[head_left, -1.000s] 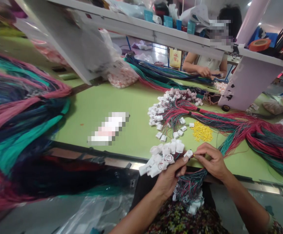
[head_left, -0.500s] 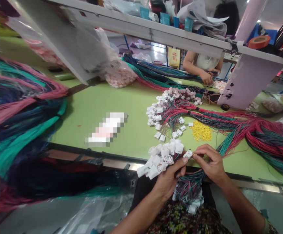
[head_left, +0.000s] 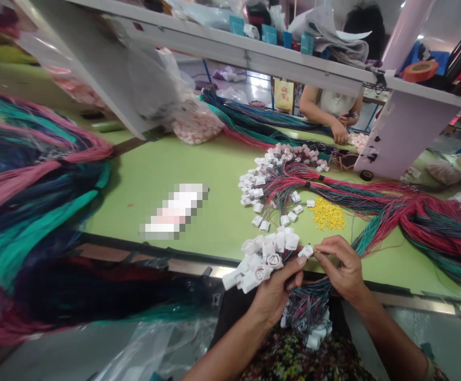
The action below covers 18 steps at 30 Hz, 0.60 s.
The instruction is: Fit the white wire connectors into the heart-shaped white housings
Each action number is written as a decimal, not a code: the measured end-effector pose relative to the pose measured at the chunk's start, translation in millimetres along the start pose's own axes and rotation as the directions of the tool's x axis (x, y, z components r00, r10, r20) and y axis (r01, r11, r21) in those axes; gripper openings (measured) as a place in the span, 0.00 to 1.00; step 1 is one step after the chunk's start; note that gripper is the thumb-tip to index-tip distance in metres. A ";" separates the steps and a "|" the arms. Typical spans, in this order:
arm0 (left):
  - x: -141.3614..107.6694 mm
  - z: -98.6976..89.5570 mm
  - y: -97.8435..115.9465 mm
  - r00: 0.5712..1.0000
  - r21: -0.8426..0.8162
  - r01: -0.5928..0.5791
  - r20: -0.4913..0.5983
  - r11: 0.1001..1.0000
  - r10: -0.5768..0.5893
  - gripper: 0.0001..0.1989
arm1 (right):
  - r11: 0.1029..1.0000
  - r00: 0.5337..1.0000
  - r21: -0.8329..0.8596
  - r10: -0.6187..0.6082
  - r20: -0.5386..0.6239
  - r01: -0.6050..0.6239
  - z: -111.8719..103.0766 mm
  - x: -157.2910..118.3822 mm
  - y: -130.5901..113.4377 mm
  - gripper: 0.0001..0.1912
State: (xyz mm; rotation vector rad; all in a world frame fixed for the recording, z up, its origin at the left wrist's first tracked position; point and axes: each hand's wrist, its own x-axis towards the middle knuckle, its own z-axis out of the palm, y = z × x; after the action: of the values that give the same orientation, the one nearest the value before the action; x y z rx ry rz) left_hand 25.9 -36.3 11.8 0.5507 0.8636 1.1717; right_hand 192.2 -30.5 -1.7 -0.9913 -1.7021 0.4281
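My left hand point(head_left: 278, 286) is closed round a bunch of white plug connectors point(head_left: 268, 256) on thin wires. Its thumb and finger pinch one white connector point(head_left: 306, 251) apart from the bunch, with its face turned up. My right hand point(head_left: 343, 267) pinches a tiny yellow piece close to the right side of that connector; the fingertips mostly hide it. Below my hands, the wire bundle point(head_left: 309, 293) hangs over my lap, with more white connectors point(head_left: 319, 330) at its lower end. Just beyond my right hand lies a pile of small yellow pieces point(head_left: 328, 213) on the green table point(head_left: 214, 211).
Bundled wires with white connectors point(head_left: 254, 180) lie behind the yellow pile. Big wire bundles point(head_left: 432, 222) cover the right side, others point(head_left: 35, 201) the left. A white shelf point(head_left: 222, 50) spans the table, near a bag of small parts point(head_left: 196, 124). A co-worker's arm point(head_left: 319, 114) shows behind.
My hands and the pinched connector stay almost in place. Across the table, the co-worker's hand has shifted slightly. The view has moved a little.
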 end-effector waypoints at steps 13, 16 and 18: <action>-0.6 -0.4 -0.1 1.000 0.046 -0.014 0.011 0.999 0.013 0.14 | 0.951 0.961 0.181 0.267 -0.071 -0.251 7.6 -4.5 2.8 0.02; -0.9 -0.5 0.3 1.000 0.052 -0.018 0.014 0.998 0.017 0.14 | 0.905 0.937 0.273 0.348 -0.032 -0.327 7.0 -2.2 3.3 0.04; -1.3 -0.4 1.0 0.999 0.059 -0.030 0.016 0.998 0.029 0.14 | 0.868 0.921 0.338 0.389 -0.008 -0.364 6.0 -0.6 0.8 0.05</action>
State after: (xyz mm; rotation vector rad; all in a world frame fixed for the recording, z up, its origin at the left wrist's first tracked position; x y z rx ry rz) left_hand 24.8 -37.2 12.7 0.6216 0.8822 1.1706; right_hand 187.1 -29.4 -4.8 -1.0726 -1.3058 0.8921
